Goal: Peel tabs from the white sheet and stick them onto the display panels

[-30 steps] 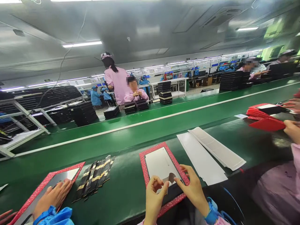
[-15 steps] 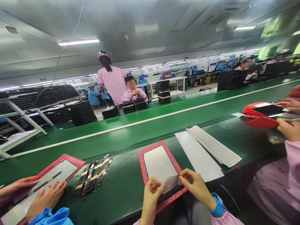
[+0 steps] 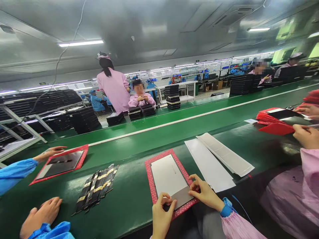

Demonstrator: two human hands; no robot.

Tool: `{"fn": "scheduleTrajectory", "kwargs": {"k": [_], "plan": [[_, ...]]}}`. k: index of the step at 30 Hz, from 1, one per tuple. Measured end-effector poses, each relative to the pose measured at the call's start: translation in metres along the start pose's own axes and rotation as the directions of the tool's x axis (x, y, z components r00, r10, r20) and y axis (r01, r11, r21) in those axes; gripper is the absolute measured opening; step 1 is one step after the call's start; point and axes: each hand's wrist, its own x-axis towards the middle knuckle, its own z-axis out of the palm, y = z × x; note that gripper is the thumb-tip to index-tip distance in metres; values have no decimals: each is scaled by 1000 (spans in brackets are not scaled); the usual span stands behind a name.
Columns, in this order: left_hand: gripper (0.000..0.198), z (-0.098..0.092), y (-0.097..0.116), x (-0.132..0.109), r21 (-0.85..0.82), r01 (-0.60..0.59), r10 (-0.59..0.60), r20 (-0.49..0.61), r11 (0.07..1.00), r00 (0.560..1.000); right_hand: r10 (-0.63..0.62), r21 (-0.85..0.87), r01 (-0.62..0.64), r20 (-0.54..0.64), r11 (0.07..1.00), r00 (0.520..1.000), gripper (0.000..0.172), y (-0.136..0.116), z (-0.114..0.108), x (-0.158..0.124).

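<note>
A flat white panel (image 3: 165, 174) with small dark print lies on a red bubble-wrap sheet (image 3: 150, 166) at the bench edge in front of me. A thin grey film (image 3: 183, 196) lies across the panel's near end. At the film's left corner, my left hand (image 3: 162, 212) pinches it between thumb and fingers. My right hand (image 3: 205, 196) has its fingertips closed on the film's right edge. Just right of the panel are a plain white sheet (image 3: 206, 162) and a stack of pale strips with rectangular labels (image 3: 225, 154).
Left of me lies a bundle of dark flat strips (image 3: 96, 187). A co-worker's hand (image 3: 51, 152) touches another panel on red wrap (image 3: 63, 164). Red pouches (image 3: 270, 121) and another co-worker's hand (image 3: 307, 134) are at right. A green conveyor (image 3: 159, 131) runs beyond the bench.
The film, earlier tilted up between my hands, now lies down on the panel's near end. The left co-worker's panel has moved away toward the conveyor, and one of that person's hands has left it.
</note>
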Motion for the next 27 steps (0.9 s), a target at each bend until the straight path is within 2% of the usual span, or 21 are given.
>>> {"fn": "scheduleTrajectory", "kwargs": {"k": [27], "plan": [[19, 0, -6, 3, 67, -18, 16, 36, 998, 999, 3, -42, -2, 19, 999, 1000, 22, 3, 2, -1]]}}
